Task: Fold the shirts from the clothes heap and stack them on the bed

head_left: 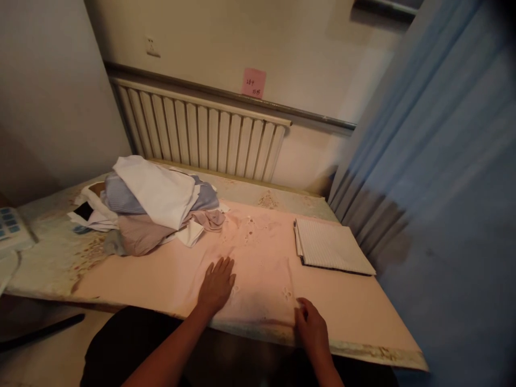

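Observation:
A thin pink cloth with small flower embroidery lies spread out at the front of the table. Flat on its left part rests my left hand, fingers stretched out and holding nothing. At the cloth's right edge, near the front corner, my right hand is closed, with thumb and forefinger pinching the edge. To the right lies a folded striped cloth, white with a dark lower edge. A heap of crumpled clothes in white, blue-grey and mauve sits at the back left.
A plain pink cover lies over the patterned tablecloth. Behind the table stand a radiator and a wall with a pink note. A blue curtain hangs close on the right. A device with buttons is at the far left.

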Demonstrator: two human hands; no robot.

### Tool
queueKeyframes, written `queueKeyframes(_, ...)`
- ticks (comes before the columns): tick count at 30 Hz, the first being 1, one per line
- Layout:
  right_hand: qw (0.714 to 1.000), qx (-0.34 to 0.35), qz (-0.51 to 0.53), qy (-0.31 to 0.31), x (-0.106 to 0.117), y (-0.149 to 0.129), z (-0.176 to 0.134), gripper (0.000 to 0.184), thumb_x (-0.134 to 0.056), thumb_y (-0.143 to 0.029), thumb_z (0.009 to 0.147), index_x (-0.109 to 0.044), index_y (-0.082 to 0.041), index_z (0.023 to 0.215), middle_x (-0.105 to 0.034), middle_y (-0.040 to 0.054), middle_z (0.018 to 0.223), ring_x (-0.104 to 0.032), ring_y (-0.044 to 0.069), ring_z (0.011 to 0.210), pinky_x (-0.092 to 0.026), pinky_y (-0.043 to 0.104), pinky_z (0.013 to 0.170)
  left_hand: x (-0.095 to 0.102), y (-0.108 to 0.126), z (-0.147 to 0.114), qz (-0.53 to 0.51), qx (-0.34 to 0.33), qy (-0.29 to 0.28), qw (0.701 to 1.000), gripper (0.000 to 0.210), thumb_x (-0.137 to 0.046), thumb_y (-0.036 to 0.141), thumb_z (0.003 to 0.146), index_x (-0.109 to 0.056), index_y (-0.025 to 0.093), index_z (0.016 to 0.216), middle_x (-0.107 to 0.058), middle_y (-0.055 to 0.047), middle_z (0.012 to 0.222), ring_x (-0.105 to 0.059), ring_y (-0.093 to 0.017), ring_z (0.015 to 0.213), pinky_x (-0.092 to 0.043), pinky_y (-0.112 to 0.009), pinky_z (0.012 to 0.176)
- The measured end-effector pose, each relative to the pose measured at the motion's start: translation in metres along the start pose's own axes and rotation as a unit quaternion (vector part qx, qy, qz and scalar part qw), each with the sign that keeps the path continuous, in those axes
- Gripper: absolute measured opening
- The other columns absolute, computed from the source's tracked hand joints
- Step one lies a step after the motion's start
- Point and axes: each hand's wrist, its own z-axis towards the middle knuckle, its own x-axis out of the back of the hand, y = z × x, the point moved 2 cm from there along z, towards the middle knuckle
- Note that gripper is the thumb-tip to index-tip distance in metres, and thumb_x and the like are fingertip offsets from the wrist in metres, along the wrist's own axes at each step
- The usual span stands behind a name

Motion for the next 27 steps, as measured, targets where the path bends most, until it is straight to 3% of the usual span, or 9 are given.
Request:
queueKeyframes(7,0.997,-0.03,0.063,-0.013,-0.003,-0.015,0.031,0.037,-0.051,-0.037,0.078,-0.069,-0.018,0.104,-0.066,0.0007,0.069,-0.062,0.019,0.07,-0.045,0.027,0.067,0.001,0.001,0.0,0.018,-0.002,-0.011,1.0,0.046,-0.035,0.035,0.097,-0.048,0.02,0.138,-0.052,-0.01,0.143,-0.042,-0.027,0.136,-0.032,-0.051,0.11)
queueKeyframes(15,0.986,-0.057,0.143,-0.056,-0.011,-0.014,0.058,0.043,-0.057,-0.033,0.069,-0.067,-0.012,0.105,-0.061,-0.0018,0.06,-0.059,0.017,0.059,-0.043,0.025,0.056,-0.001,0.0,0.002,0.014,0.001,-0.02,1.0,0.046,-0.036,0.035,0.096,-0.048,0.021,0.138,-0.052,-0.009,0.143,-0.042,-0.027,0.136,-0.031,-0.051,0.111)
queueKeyframes(20,0.982,-0.042,0.159,-0.095,-0.013,-0.013,0.055,0.041,-0.059,-0.028,0.063,-0.07,-0.014,0.1,-0.066,-0.0004,0.062,-0.06,0.017,0.06,-0.043,0.025,0.056,0.0,0.001,0.003,0.009,0.005,-0.023,1.0,0.047,-0.035,0.035,0.096,-0.048,0.02,0.138,-0.052,-0.01,0.143,-0.042,-0.027,0.136,-0.031,-0.051,0.111)
queueKeyframes(27,0.982,-0.023,0.154,-0.106,-0.017,-0.009,0.055,0.035,-0.052,-0.025,0.064,-0.07,-0.015,0.093,-0.071,0.0029,0.075,-0.063,0.018,0.067,-0.043,0.024,0.059,0.0,0.001,0.002,0.005,0.003,-0.017,1.0,0.047,-0.035,0.035,0.096,-0.048,0.021,0.138,-0.052,-0.009,0.142,-0.042,-0.027,0.136,-0.031,-0.05,0.111)
